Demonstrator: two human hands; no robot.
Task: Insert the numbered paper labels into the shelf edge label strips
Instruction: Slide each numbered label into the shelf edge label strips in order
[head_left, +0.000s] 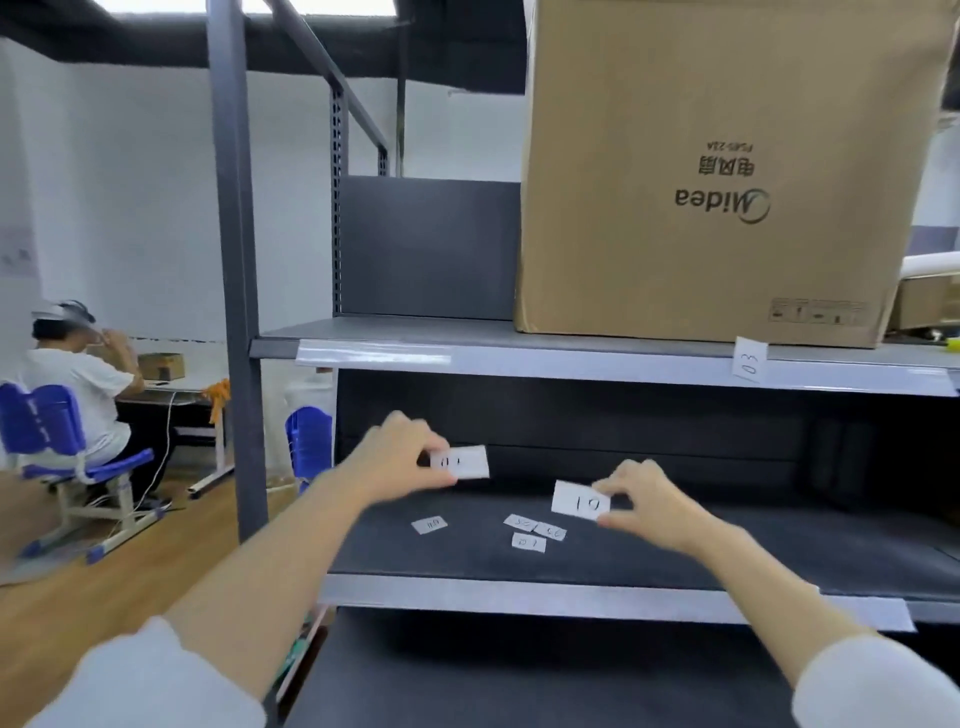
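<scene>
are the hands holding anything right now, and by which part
Both are. The left hand pinches one paper label by its left end; the right hand pinches another label by its right end.

Shelving frame (236, 260): grey painted metal, smooth, matt. Middle shelf (779, 551): dark matt surface, faintly textured. Label strips (374, 355): clear glossy plastic over a pale shelf edge. Paper labels (581, 501): thin white matt paper, handwritten dark ink; one (749, 359) stands in the upper strip. Box (727, 166), upper shelf right: brown matt corrugated cardboard, dark print. Floor (104, 582), near left: smooth wood-look boards. Chair (47, 426), far left: blue glossy plastic.
</scene>
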